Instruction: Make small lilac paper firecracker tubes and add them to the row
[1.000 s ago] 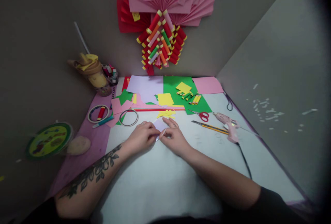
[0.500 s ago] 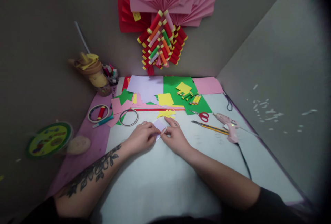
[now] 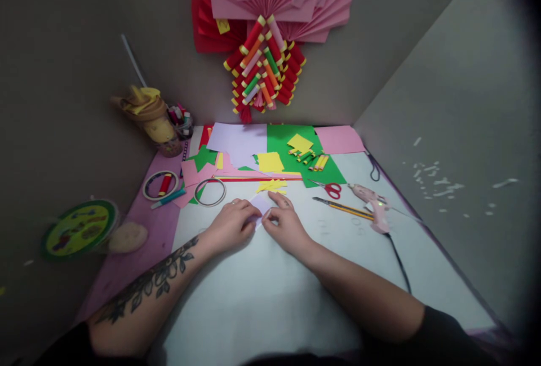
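Note:
A small lilac paper piece (image 3: pixel 261 204) lies on the white table sheet (image 3: pixel 270 287) between my two hands. My left hand (image 3: pixel 234 222) has its fingers closed on the paper's left side. From the other side, my right hand (image 3: pixel 286 223) pinches the near right edge with thumb and index finger, where the edge looks turned up. Just beyond the paper is a small heap of yellow paper strips (image 3: pixel 273 186). The fingertips partly hide the lilac paper.
Scissors (image 3: pixel 332 189), a craft knife (image 3: pixel 344 208) and a corded glue gun (image 3: pixel 374 202) lie to the right. Tape rolls (image 3: pixel 210 192) and a teal pen (image 3: pixel 168 199) lie left. Coloured papers (image 3: pixel 239 139) and small rolled paper tubes (image 3: pixel 313 158) sit behind. Paper firecrackers (image 3: pixel 262 67) hang on the wall.
My left fingertips have drawn slightly left, away from the right thumb, along the lilac paper. The right hand has barely moved, and everything else stays in place.

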A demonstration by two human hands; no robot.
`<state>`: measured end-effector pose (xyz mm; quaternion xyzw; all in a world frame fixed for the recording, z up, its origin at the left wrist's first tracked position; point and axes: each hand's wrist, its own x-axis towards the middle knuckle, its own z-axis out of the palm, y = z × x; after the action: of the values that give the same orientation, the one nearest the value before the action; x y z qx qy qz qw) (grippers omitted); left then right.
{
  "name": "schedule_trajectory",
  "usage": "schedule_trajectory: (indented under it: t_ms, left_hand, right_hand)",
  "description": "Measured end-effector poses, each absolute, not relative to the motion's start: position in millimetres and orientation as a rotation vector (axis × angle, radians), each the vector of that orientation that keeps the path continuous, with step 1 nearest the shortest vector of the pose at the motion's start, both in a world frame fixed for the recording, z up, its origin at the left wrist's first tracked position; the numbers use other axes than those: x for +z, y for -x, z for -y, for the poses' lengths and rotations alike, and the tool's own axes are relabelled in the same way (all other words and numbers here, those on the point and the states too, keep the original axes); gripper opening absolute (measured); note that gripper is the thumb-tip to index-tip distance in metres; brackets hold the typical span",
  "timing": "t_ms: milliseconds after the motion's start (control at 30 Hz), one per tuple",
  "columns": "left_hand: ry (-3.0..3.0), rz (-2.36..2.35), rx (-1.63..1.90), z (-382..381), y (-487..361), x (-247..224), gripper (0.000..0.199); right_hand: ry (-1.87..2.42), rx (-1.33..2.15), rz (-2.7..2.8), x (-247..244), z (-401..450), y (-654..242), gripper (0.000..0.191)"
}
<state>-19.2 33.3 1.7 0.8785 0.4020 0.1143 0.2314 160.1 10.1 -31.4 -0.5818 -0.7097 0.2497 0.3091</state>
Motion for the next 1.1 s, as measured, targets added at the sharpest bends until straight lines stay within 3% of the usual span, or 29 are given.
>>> schedule_trajectory:
  t_ms: [1100]
  left_hand:
    - [-2.414,-1.212,0.276,-27.6,14.1,5.4,0.027]
  right_hand:
    - [1.499,0.488,1.894,-20.3,-12.3,-169.4,0.012]
